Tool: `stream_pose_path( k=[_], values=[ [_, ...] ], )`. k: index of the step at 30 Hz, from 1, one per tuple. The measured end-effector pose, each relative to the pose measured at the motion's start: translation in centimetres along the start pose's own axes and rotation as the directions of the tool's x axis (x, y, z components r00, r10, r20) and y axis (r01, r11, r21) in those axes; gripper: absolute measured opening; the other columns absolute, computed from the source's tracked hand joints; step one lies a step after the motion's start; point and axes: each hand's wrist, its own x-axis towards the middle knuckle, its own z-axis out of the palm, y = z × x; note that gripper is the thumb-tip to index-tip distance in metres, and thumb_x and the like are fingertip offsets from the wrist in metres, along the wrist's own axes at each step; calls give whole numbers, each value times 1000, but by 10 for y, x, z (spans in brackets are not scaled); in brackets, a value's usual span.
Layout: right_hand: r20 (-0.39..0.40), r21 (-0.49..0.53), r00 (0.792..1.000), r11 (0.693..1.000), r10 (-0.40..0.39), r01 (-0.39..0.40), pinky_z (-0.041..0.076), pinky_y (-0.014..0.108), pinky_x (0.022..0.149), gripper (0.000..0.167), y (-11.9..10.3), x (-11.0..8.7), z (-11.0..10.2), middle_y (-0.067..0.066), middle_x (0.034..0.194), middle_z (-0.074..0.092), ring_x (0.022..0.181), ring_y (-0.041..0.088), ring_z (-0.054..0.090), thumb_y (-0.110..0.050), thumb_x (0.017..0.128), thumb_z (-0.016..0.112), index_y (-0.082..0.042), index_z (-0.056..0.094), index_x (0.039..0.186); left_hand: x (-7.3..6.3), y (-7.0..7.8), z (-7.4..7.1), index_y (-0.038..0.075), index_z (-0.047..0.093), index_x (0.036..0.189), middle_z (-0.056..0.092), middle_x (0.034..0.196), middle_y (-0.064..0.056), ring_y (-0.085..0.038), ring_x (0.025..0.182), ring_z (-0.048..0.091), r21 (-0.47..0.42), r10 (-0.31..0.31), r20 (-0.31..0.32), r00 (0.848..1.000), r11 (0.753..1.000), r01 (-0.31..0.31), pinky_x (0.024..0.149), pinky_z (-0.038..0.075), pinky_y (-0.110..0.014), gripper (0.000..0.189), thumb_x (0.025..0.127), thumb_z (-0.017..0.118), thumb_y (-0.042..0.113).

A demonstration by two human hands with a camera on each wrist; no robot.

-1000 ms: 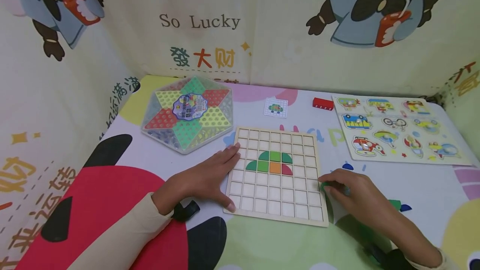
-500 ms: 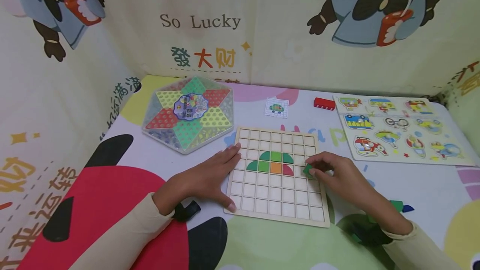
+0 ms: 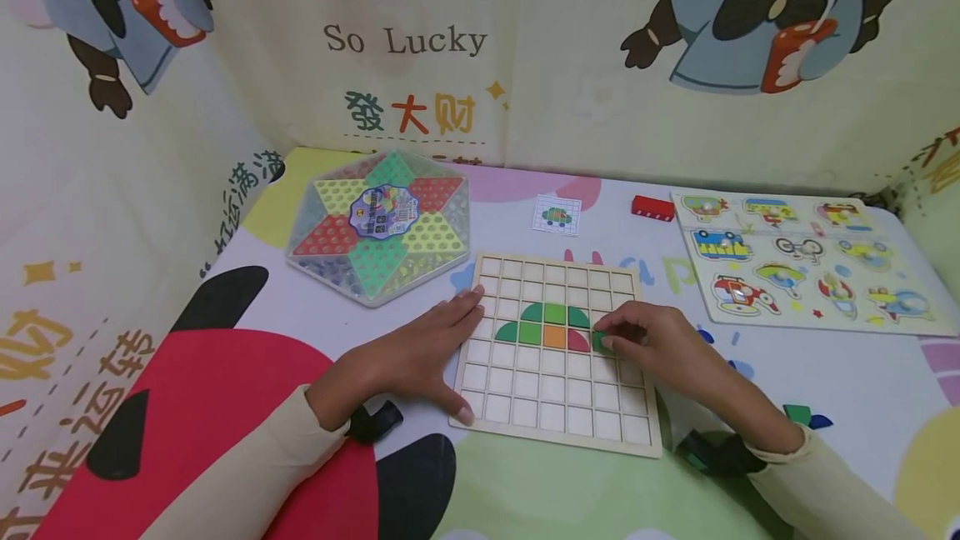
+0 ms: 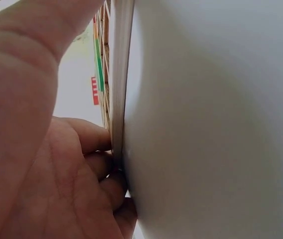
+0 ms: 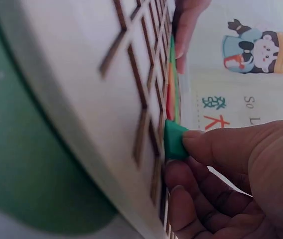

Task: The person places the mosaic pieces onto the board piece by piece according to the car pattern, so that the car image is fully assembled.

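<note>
The wooden grid board [image 3: 558, 441] lies flat in front of me in the head view. Set in its cells are green pieces, an orange square [image 3: 554, 337] and a red quarter-round piece [image 3: 578, 340], forming two rows. My left hand [image 3: 416, 354] rests along the board's left edge, fingers at the upper side, thumb at the near corner. Between thumb and fingertips, my right hand [image 3: 667, 348] pinches a green piece [image 5: 175, 142]. That piece is over the cells just right of the red one, low at the grid in the right wrist view.
Behind the board lies a small pattern card [image 3: 557, 216]. A hexagonal checkers box [image 3: 442, 273] is at back left, a red block [image 3: 652, 207] and a picture puzzle board [image 3: 806, 313] at back right. Loose green [image 3: 797, 415] and blue [image 3: 822, 421] pieces lie beside the right forearm.
My right hand has moved left from beyond the board's right edge to over its cells, carrying the green piece. My left hand has stayed at the board's left edge.
</note>
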Motion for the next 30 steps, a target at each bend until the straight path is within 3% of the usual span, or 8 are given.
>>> stream_pose_path(
  k=[12, 22, 30],
  values=[
    [8, -67, 1000, 997, 25, -24, 53, 25, 69, 16, 0, -2, 2, -2, 95, 64, 80, 14, 57, -1, 85, 74, -10, 74, 97, 0, 3, -1, 3, 16, 155, 1, 163, -8, -23, 148, 0, 18, -13, -1, 1000, 1000, 13, 117, 13, -42, 126, 64, 82, 61],
    [-13, -83, 997, 994, 70, -71, 41, 23, 53, 18, -6, -6, -9, -4, 87, 64, 71, 16, 50, -8, 92, 68, -9, 73, 109, 0, 3, -1, 2, 17, 155, 2, 163, -9, -25, 148, 0, 25, -9, -1, 1000, 1000, 9, 117, 14, -44, 126, 64, 82, 61],
    [-51, -98, 996, 992, 73, -78, 44, 24, 51, 20, 0, -16, -21, -4, 85, 65, 73, 16, 53, -17, 95, 66, -8, 71, 112, 0, 2, 0, 1, 18, 154, 3, 163, -9, -25, 148, 2, 22, -6, 1, 1000, 1000, 6, 116, 15, -45, 125, 64, 82, 61]
  ],
)
